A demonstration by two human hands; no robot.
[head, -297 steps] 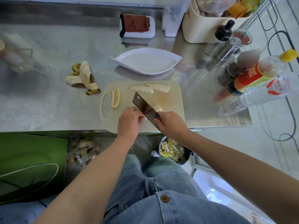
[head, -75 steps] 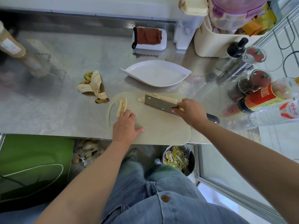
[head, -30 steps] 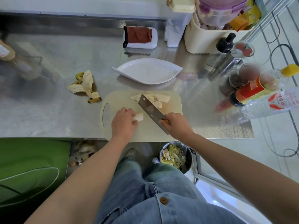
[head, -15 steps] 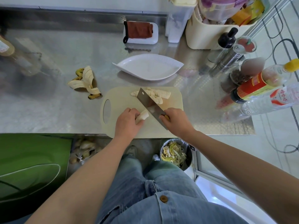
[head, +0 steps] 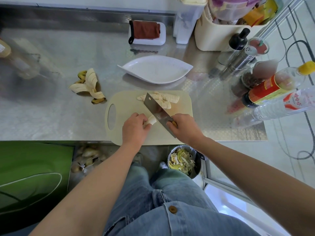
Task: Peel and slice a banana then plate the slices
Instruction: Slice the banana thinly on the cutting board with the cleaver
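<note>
Shiny steel cleaver (head: 157, 113) is gripped by the right hand (head: 185, 127); the left hand (head: 134, 129) pinches a soft, pale banana piece (head: 150, 120) just beside its blade.

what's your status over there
Left hand holds banana stub on board; right hand grips knife, blade at stub. Slices piled at board's far side, none on plate. Nothing between board and plate.

I have one view only, a wide-angle camera on the wearer's head, facing forward and steeply down. The cutting board (head: 129, 103) sits close in, near the middle of my frame. Beyond it the counter (head: 68, 53) runs to the top edge, and nearer than it are the wearer's jeans (head: 170, 193).
</note>
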